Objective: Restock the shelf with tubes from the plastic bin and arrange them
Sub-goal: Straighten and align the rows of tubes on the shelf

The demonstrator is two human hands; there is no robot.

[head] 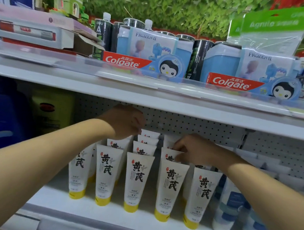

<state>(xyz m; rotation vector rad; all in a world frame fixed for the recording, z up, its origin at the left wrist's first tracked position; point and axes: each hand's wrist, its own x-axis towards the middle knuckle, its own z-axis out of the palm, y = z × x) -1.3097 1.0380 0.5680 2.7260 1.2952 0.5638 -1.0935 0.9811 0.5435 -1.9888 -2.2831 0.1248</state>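
Several white tubes with yellow caps [136,180] stand cap-down in rows on the lower white shelf [100,215]. My left hand [126,123] reaches deep under the upper shelf, fingers curled down onto the top edge of a rear tube [150,134] in the middle row. My right hand [192,149] pinches the top of a tube [168,153] in the second row from the right. The plastic bin is not in view.
The upper shelf [149,94] overhangs close above my hands and carries Colgate boxes [126,62] and blue Frozen II packs. Blue-capped white tubes [231,206] stand to the right, a blue container [0,122] and a yellow one [51,110] to the left. A pegboard backs the shelf.
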